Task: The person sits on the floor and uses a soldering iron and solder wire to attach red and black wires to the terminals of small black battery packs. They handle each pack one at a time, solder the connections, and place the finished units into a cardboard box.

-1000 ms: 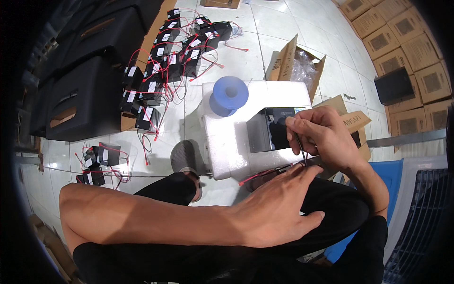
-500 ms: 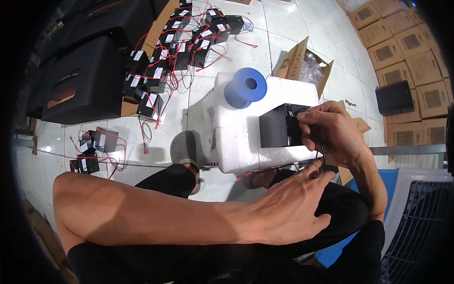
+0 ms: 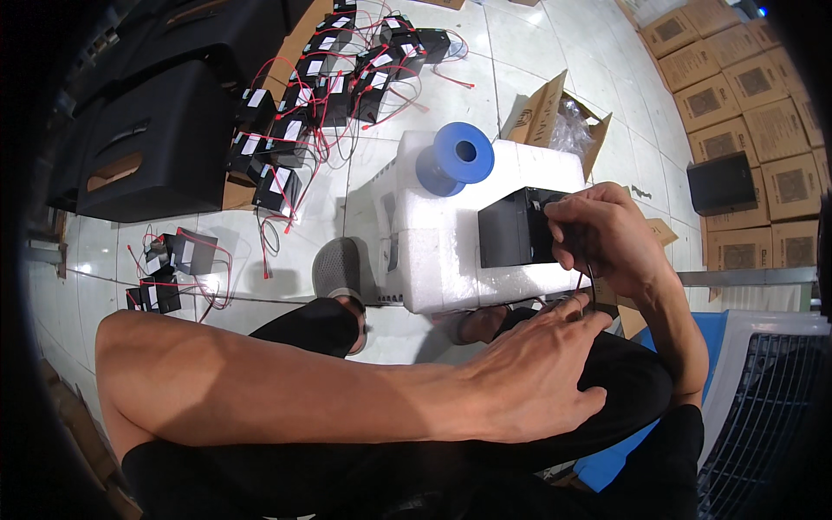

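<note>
A black battery [image 3: 505, 230] lies on the white foam block [image 3: 433, 260] before me. At its right end is my right hand [image 3: 607, 238], its thumb and fingers pinched against the battery's end face; the fingers hide the exact grip. A thin red and black wire [image 3: 591, 276] runs down from that hand. Lower down, my left hand [image 3: 537, 368] reaches across from the left, its index and middle fingers closed around the wire and its thumb sticking out. A blue spool [image 3: 464, 156] stands on the foam block behind the battery.
Several black batteries [image 3: 334, 100] with red and black leads cover the floor at the far left, beside large black housings [image 3: 165, 147]. A smaller battery group [image 3: 160, 295] lies nearer. An opened carton [image 3: 542, 113] stands behind the foam; stacked cartons [image 3: 728, 95] line the right.
The view has shifted very slightly. Both hands stay at the battery and wire in nearly the same pose.
</note>
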`<state>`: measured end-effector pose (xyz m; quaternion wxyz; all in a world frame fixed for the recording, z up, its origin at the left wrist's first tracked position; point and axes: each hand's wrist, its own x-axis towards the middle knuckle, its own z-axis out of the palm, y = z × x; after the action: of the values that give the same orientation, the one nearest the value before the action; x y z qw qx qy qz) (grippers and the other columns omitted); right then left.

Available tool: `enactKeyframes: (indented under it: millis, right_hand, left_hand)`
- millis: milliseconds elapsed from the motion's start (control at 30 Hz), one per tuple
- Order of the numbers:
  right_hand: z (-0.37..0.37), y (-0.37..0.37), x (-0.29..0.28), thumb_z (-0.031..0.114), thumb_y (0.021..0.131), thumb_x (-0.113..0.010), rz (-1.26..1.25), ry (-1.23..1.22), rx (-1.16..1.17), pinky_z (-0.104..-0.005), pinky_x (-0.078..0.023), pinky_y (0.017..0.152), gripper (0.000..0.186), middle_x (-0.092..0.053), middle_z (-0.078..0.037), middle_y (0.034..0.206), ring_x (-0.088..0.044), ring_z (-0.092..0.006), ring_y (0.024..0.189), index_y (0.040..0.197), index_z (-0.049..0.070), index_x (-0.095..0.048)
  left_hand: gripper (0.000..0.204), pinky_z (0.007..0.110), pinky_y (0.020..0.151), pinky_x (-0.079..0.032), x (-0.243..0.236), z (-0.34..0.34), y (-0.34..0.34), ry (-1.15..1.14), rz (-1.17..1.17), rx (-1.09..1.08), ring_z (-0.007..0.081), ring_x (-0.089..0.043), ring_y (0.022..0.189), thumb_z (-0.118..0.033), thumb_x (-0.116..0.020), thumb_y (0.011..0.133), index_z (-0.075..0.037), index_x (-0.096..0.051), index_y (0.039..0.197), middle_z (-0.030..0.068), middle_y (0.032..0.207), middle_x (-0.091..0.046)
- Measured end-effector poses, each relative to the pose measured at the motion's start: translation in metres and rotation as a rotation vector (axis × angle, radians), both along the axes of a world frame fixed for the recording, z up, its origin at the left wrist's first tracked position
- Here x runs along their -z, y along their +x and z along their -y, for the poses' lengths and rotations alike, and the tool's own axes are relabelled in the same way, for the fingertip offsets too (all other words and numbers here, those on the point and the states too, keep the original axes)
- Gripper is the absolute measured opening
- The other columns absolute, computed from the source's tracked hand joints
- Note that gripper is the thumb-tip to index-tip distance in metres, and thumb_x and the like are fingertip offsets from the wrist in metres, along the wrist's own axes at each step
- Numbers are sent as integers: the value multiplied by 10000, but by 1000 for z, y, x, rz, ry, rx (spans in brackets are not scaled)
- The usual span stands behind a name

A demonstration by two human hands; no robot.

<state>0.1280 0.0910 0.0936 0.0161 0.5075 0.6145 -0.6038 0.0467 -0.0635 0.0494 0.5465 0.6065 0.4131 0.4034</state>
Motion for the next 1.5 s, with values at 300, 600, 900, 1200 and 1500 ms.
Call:
enactKeyframes:
  millis: [300, 600, 900, 1200, 1500]
  right_hand:
    - [2, -1, 2, 136, 907, -611, -17, 36, 31, -211, -294, 336, 282, -551, -24, 534, -530, -95, 407, 654, 13, -595]
    - [2, 0, 1, 151, 917, -608, 3, 25, -12, -211, -292, 327, 284, -573, -55, 509, -498, -89, 366, 667, 18, -620]
    - [6, 0, 2, 164, 936, -587, 51, 108, -131, -245, -310, 336, 282, -609, -96, 541, -467, -89, 356, 746, -32, -654]
    - [4, -1, -4, 235, 949, -586, 179, 168, -311, -251, -356, 355, 384, -586, -75, 496, -508, -92, 373, 692, -45, -646]
    - [10, 8, -15, 250, 926, -593, 206, 398, -496, -297, -444, 422, 419, -609, -104, 503, -573, -128, 440, 714, -94, -704]
  left_hand:
    - [729, 465, 1158, -315, 1, 0, 1, 31, 41, -23, 511, -395, 1338, -257, -602, 867, 205, -331, 1361, 465, 1385, -352]
    - [698, 435, 1093, -381, 1, -1, 0, -12, -32, -4, 428, -483, 1275, -299, -650, 863, 126, -393, 1354, 328, 1337, -468]
    - [284, 393, 701, -552, -31, -10, -39, -130, -136, -401, 325, -709, 709, -210, -646, 824, 67, -703, 841, 230, 770, -700]
    - [509, 379, 802, -502, 5, -44, -53, -390, -70, -677, 291, -644, 918, -360, -626, 933, 93, -534, 1146, 223, 974, -648]
    - [492, 335, 728, -507, 14, -52, -48, -455, -45, -636, 202, -645, 836, -324, -651, 933, 74, -499, 1177, 164, 941, -655]
